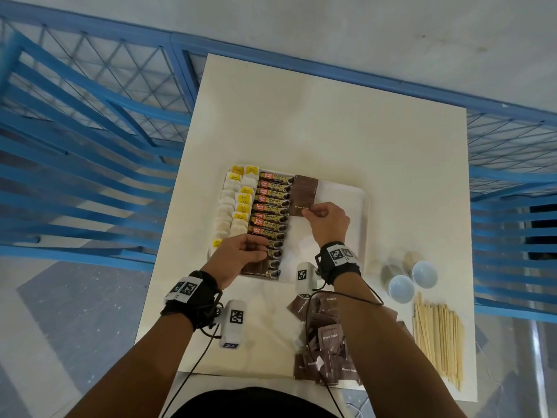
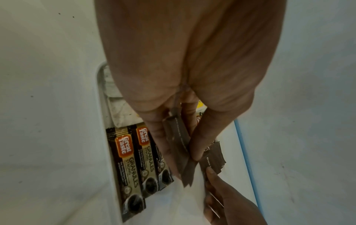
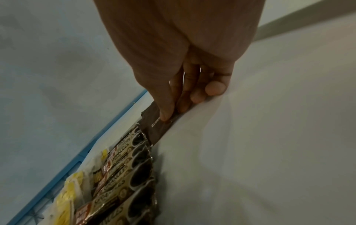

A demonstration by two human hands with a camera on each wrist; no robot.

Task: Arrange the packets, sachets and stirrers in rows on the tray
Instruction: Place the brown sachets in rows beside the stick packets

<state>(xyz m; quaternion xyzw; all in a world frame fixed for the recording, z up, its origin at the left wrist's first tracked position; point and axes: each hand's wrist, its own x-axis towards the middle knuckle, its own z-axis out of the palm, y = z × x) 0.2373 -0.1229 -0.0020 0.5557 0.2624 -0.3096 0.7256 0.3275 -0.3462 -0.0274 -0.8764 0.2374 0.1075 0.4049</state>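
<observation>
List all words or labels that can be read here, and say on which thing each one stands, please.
"Great Taste", "GRANULES", "STRONG": on the coffee sachets.
"Brown Sugar": on the brown sachets in the tray.
Small print on the coffee sachets: too blurred.
Yellow tea bag tags: unreadable.
Wrist markers: patterns only.

- "Great Taste" in white on an orange badge, with "GRANULES" and "STRONG" beneath it, runs along each coffee stick (image 2: 127, 164) lined up on the white tray (image 1: 360, 203).
- "Brown Sugar" in small white letters marks the dark brown sachet (image 1: 303, 203) on the tray, pinched at its near edge by the right hand (image 1: 327, 220).
- The same "Brown Sugar" wording appears on loose brown sachets (image 1: 328, 339) heaped on the table (image 1: 331, 131).
- Black-and-white square code markers (image 1: 340, 254) sit on the wrist straps and cameras; they carry no words.
</observation>
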